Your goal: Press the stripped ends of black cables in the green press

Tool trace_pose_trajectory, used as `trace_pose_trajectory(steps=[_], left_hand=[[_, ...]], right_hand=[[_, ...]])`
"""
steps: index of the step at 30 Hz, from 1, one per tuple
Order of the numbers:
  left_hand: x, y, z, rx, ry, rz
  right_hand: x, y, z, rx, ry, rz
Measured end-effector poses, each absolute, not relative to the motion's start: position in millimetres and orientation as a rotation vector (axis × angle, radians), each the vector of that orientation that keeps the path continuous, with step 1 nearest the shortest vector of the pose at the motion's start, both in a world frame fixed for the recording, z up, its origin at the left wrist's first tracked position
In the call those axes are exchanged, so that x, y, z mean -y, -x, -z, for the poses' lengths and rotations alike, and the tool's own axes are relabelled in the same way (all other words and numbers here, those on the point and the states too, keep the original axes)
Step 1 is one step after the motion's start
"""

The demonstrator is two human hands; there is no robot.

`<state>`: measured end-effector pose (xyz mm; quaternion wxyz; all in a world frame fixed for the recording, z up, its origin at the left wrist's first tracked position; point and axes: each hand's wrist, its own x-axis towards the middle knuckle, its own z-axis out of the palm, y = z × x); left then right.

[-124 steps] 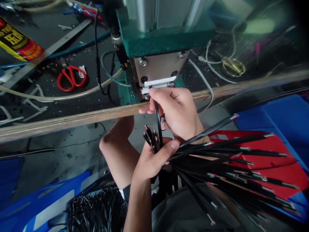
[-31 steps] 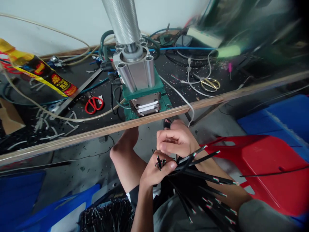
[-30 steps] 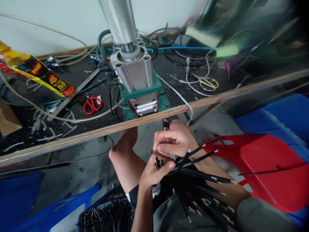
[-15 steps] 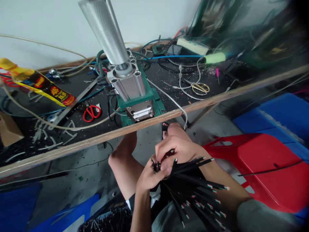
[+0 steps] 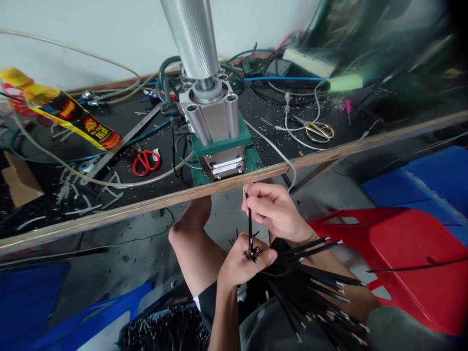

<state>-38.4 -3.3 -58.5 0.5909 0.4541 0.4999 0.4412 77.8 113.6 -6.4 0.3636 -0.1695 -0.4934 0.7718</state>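
Note:
My left hand (image 5: 239, 261) grips a bundle of short black cables (image 5: 310, 278) with stripped coloured ends, which fan out to the right over my lap. My right hand (image 5: 272, 210) pinches a single black cable (image 5: 249, 222) between thumb and fingers and holds it upright above the bundle, just below the table's edge. Straight ahead on the bench stands a green press (image 5: 219, 141) with a silver cylinder on top and a white slot at its front.
The wooden bench edge (image 5: 146, 207) runs across in front of me. On the bench lie red scissors (image 5: 145, 161), gold scissors (image 5: 320, 130), hoses and wire scraps. A red stool (image 5: 402, 243) and blue bins (image 5: 431, 170) stand at right. A crate of black cables (image 5: 161, 331) sits below left.
My right hand has drawn one cable up out of the bundle and raised it toward the press. The view has tilted slightly.

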Motion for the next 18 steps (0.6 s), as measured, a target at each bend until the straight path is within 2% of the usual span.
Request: trace_pose_trajectory(steps=[5,9,18], left_hand=[[-7,43,56,-1.102,-1.023,-1.008],[-14,52,59,-1.037,-0.977,-0.979],[-24,60,47,-1.028,-0.967,-1.092]], right_hand=[[-120,-60,-12,1.4,0.681,-1.91],[-125,-54,-7,1.512,0.701,-1.832],[-131,-26,-13,1.407,0.863,-1.75]])
